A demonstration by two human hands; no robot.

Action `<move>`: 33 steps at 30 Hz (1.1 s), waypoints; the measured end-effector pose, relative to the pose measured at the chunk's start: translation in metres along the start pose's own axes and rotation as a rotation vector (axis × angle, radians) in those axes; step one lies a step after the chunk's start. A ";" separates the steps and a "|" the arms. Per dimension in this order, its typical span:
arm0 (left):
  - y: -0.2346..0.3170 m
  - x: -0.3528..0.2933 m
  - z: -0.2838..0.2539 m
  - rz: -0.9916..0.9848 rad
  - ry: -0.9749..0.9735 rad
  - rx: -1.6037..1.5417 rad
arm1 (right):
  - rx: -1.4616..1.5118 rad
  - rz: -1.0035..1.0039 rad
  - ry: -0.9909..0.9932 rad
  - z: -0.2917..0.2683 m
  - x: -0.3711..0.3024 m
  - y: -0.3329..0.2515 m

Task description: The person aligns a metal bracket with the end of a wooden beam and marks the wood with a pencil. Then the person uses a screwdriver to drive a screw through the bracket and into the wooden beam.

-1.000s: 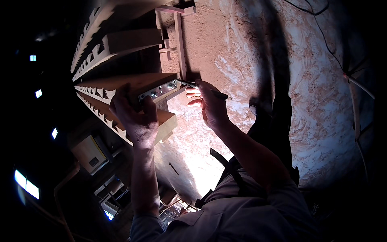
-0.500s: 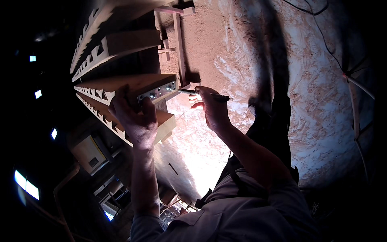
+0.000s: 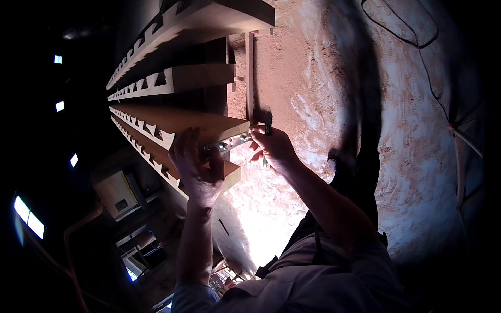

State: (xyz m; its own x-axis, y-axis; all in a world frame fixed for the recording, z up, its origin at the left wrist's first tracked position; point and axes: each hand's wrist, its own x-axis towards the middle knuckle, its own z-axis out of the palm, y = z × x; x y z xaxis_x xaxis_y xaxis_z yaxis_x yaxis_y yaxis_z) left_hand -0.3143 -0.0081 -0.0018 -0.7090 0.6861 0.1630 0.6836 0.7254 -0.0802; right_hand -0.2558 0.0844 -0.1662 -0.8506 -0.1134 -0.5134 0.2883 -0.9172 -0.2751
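Note:
A silver metal plate with bolt heads and holes (image 3: 227, 144) lies against the end of a long wooden beam (image 3: 209, 123). My left hand (image 3: 197, 169) grips the plate's left end, thumb below and fingers bent up over the beam's notched side; part of the plate is hidden behind it. At the plate's right end, my right hand (image 3: 279, 148) touches with thumb and fingertips. A dark marker pen (image 3: 268, 124) stands nearly upright in that hand, tucked between the fingers, its middle hidden by them.
More notched beams (image 3: 203, 78) run away to the far left, above and below this one. The floor (image 3: 308, 104) is dusty reddish with white smears. A thin wooden strip (image 3: 249, 73) stretches beyond the beam ends. A black cable (image 3: 428, 78) trails at the right.
The marker pen has turned from lying sideways, tip at the plate, to upright in my right hand. My right fingers now reach the plate's end. The view has shifted.

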 end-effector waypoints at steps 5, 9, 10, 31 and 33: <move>0.007 0.015 -0.016 -0.038 -0.090 0.022 | 0.232 0.062 -0.065 -0.001 -0.006 -0.029; 0.009 0.040 -0.020 0.031 -0.102 0.112 | 0.281 0.025 -0.142 -0.004 0.010 -0.051; 0.006 0.048 -0.019 0.053 -0.085 0.129 | 0.303 0.025 -0.150 -0.004 0.017 -0.054; -0.035 0.112 0.014 -0.295 -0.006 0.034 | 0.297 -0.009 -0.114 0.023 0.091 -0.088; -0.033 0.112 0.017 -0.307 0.000 0.051 | 0.290 -0.011 -0.123 0.024 0.094 -0.088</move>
State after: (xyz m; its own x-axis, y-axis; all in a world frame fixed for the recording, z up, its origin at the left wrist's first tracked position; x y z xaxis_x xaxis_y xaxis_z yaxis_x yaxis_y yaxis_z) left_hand -0.4194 0.0454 0.0027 -0.8808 0.4347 0.1875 0.4281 0.9005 -0.0768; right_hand -0.3711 0.1450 -0.1709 -0.9050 -0.1314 -0.4047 0.1557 -0.9874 -0.0275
